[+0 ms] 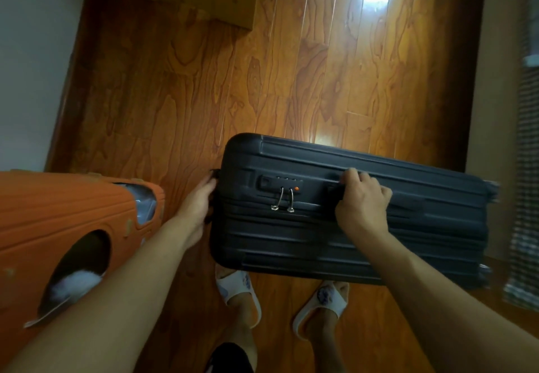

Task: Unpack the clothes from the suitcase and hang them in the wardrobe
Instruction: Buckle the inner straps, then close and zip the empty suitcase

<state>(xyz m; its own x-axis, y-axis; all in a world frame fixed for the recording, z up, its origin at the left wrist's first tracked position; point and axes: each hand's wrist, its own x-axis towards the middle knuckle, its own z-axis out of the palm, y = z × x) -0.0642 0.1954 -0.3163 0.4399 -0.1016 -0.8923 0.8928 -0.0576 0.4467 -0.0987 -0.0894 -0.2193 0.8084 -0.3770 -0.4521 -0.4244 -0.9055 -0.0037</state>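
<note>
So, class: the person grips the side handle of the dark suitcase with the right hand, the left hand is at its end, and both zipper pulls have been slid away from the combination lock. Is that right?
Not quite. The head view shows the two zipper pulls still latched into the combination lock, so the dark suitcase is closed. The rest stands: the right hand grips the side handle, and the left hand is at the suitcase's end.

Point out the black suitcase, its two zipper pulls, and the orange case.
black suitcase (pixel 335 244): head view, ribbed shell below the lock.
zipper pulls (pixel 283 202): head view, metal tabs hanging from the lock.
orange case (pixel 58 206): head view, ribbed top side.
</note>
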